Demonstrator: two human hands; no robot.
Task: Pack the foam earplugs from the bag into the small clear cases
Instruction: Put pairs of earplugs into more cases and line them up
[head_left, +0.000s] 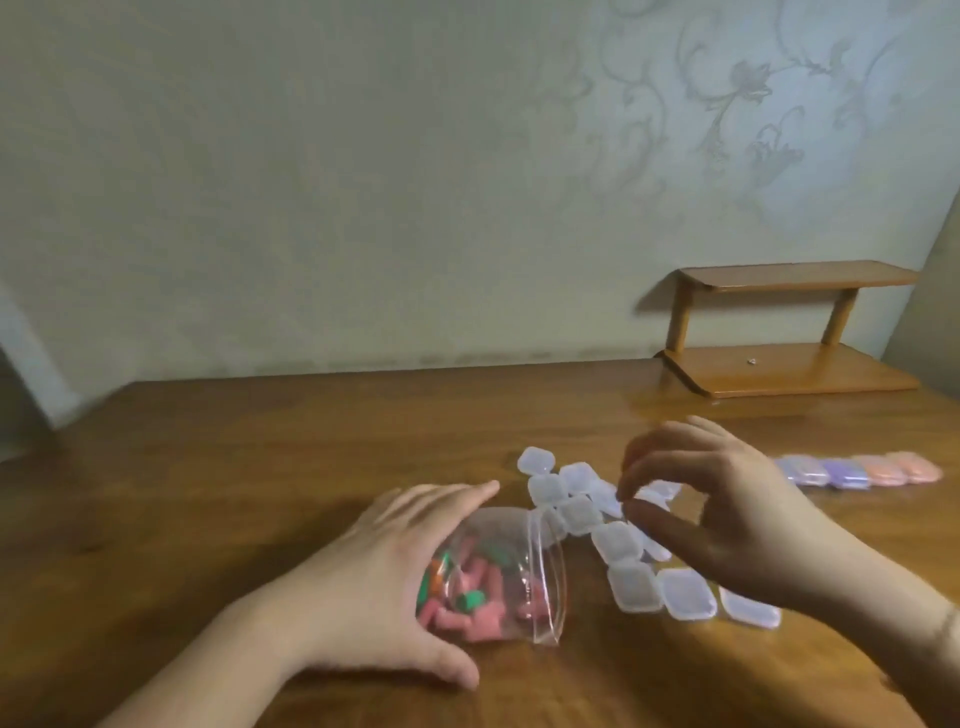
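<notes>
A clear zip bag (511, 574) lies on the wooden table (208, 493), its mouth facing right, with pink, green and orange foam earplugs (467, 605) inside. My left hand (384, 577) cups the bag's closed end and holds it. Right of the bag lies a loose cluster of several small clear cases (618, 543), all shut. My right hand (711, 514) hovers over the cluster, fingers curled and apart, thumb and forefinger close together; nothing shows between them. It hides some of the cases.
A row of several cases holding purple and pink-orange earplugs (862, 470) sits at the right, beyond my right hand. A small two-tier wooden shelf (784, 332) stands at the back right against the wallpapered wall.
</notes>
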